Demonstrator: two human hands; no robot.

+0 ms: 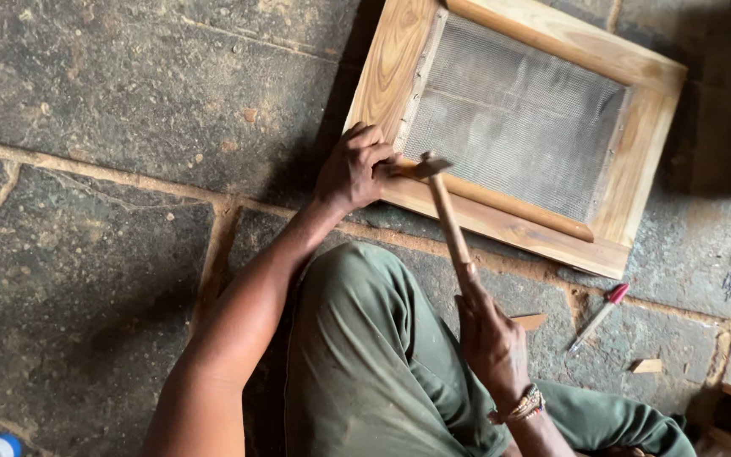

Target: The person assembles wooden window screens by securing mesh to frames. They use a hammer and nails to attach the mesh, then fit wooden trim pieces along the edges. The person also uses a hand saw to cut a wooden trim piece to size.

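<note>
The wooden frame (513, 228) with its wire mesh (513, 118) lies flat on the stone floor (112, 110), just ahead of the person's knee; the left hand (355, 169) is closed on the frame's near corner, fingers curled over the rail, pinning it; the right hand (488, 334) is wrapped tight round the low end of the hammer (446, 211), whose head sits over the thin inner strip (518, 207). The frame looks stiff and fairly light, best held by its rails; the mesh seems springy and easily dented; the strip looks slender and liable to split.

Nail under left fingers (371, 144) hidden.
</note>
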